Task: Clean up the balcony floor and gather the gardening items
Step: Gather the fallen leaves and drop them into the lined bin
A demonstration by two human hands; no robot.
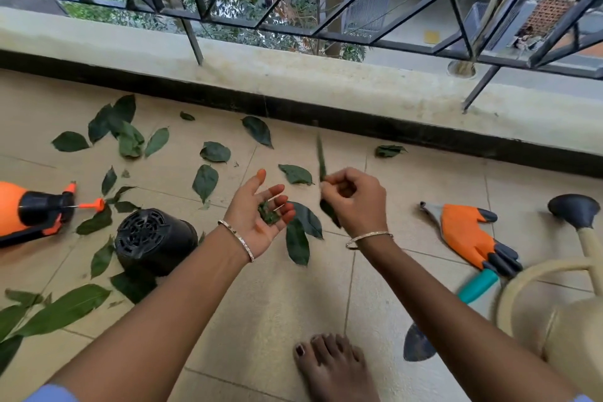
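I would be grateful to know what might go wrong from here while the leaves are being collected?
1. The left hand lies open, palm up, with only small leaf scraps on it; they may slip back onto the floor.
2. The bare foot stands close to the blade of the trowel; a sideways step could hurt it.
3. The right hand only pinches a thin leaf, which looks blurred, so it may drop.
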